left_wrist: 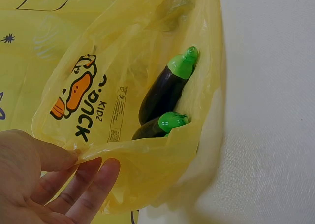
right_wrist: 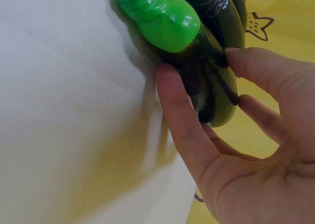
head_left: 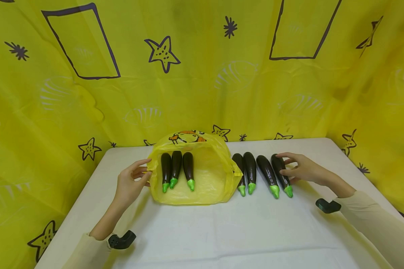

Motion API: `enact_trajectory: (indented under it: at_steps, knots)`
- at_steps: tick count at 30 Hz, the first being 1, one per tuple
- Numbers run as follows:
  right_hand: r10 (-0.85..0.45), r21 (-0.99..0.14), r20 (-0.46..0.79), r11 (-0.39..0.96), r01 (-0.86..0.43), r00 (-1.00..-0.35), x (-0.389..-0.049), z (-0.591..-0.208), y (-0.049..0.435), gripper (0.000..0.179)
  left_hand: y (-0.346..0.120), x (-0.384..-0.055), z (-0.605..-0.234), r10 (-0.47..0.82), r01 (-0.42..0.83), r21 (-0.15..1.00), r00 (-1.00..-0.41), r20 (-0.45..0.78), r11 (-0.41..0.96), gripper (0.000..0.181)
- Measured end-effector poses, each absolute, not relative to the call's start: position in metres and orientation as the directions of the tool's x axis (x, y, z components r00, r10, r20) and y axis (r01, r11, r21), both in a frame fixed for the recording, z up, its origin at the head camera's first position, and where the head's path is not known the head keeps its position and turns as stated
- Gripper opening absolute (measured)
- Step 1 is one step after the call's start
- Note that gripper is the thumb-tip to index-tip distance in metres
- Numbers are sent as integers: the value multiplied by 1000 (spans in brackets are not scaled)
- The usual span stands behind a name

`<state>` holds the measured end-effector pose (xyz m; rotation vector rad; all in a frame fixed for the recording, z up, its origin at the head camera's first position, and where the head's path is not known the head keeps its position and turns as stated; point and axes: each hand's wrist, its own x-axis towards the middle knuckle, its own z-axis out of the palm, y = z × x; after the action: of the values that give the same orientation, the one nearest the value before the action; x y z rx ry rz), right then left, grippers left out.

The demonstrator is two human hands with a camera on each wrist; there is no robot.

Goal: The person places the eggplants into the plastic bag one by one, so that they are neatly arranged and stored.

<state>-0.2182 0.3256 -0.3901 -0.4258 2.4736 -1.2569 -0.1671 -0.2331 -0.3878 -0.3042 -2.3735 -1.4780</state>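
Observation:
A yellow plastic bag (head_left: pixel 205 196) lies on its side with its mouth toward me and a cartoon duck print on it. Three dark eggplants with green stem ends rest inside, one of them an eggplant (head_left: pixel 188 166) set a little apart. My left hand (head_left: pixel 129 183) pinches the bag's left rim between thumb and fingers; the left wrist view shows the rim (left_wrist: pixel 106 149) there. To the right of the bag, several more eggplants lie in a row. Around the rightmost eggplant (head_left: pixel 280 172) my right hand (head_left: pixel 303 170) has its thumb and fingers on opposite sides.
A white-covered table (head_left: pixel 256 235) carries everything. Behind it and along both sides hangs a yellow curtain (head_left: pixel 195 93) with star and fish drawings. The nearest eggplant (head_left: pixel 240 183) in the row lies against the bag's right edge, which partly covers it.

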Motion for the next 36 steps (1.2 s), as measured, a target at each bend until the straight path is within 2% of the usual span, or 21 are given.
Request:
enact_trajectory:
  at_steps: [18, 36]
  knots:
    - [-400, -822, -163, 560, -100, -902, -216, -390, 324, 71, -233, -169, -385, 8, 343, 822, -924, 381, 454, 44]
    - [-397, -785, -131, 601, -149, -909, -211, -382, 318, 70, -232, -167, -381, 12, 341, 818, -925, 379, 464, 46]
